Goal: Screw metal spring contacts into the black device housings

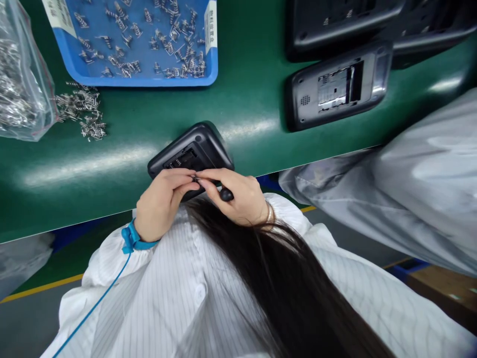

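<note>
Left hand and right hand drawn close, fingertips meeting between them, left fingers together with left thumb beneath, right forefinger above right thumb, long dark hair falling below right wrist.

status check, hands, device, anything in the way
Right hand holding black-handled tool, left hand fingertips close to right's. Black device at green table edge, recess facing up. Hands covering its near side; long hair by right wrist.
</note>
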The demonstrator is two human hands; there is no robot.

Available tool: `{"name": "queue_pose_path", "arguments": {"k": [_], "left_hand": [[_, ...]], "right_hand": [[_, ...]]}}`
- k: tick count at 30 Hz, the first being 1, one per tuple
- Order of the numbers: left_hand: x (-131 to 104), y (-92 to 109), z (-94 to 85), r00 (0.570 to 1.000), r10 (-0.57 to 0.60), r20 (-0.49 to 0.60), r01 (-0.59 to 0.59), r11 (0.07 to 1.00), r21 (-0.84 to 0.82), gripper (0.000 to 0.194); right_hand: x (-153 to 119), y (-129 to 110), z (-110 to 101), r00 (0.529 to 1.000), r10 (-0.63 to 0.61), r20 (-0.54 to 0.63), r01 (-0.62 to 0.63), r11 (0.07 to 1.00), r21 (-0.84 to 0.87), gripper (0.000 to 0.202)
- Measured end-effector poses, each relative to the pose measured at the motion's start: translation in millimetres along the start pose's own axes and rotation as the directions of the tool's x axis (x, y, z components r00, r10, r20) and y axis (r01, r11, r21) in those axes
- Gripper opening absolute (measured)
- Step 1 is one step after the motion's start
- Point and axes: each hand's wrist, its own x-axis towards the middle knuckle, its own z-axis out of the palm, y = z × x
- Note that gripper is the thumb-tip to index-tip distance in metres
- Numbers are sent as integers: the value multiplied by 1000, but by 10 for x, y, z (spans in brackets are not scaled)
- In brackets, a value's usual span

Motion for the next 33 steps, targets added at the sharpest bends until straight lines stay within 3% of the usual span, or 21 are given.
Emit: {"name": "queue_pose_path", "arguments": {"k": [2, 6, 12, 16, 18, 20, 22, 24, 25, 27, 29, 33], "left_hand": [[18, 11, 9, 1000, -17, 1, 17, 996, -83, 8], [71, 35, -14, 975, -213, 69, 224, 917, -330, 20], [129, 23, -49, 890, -361, 277, 453, 640, -620, 27], [110, -27, -21, 817, -369, 444, 573, 428, -699, 22], [108, -30, -16, 792, -353, 497, 606, 366, -706, 21], [120, -25, -29, 821, -325, 470, 571, 417, -708, 17], [147, -32, -52, 905, -303, 299, 426, 643, -637, 8], [184, -69, -63, 980, -191, 51, 196, 904, -380, 6], [203, -101, -57, 995, -96, -38, 86, 973, -213, 13], [238, -183, -16, 995, 60, -78, -59, 998, 17, 20], [266, -263, 48, 991, 121, -50, -117, 990, 80, 19], [313, -311, 124, 999, -4, -37, 7, 997, 72, 3]], "right_hand": [[3, 14, -8, 1000, -8, -6, 8, 1000, -3, 19], [-9, 60, -23, 993, -111, 44, 115, 988, -101, 20], [-30, 40, -20, 991, -136, 19, 137, 985, -108, 20], [-8, 1, -22, 993, -119, -4, 119, 991, -68, 20], [12, -4, -30, 994, -104, -12, 103, 993, -58, 20], [28, -1, -40, 995, -93, -24, 91, 994, -61, 19], [35, 8, -46, 995, -92, -49, 89, 994, -66, 18], [33, 24, -39, 990, -114, -79, 109, 992, -71, 17], [29, 34, -28, 987, -136, -82, 130, 989, -78, 16], [19, 53, 5, 979, -191, -71, 181, 975, -127, 15], [9, 66, 44, 972, -229, -51, 214, 954, -208, 14], [4, 71, 80, 978, -206, -8, 196, 942, -271, 15]]}}
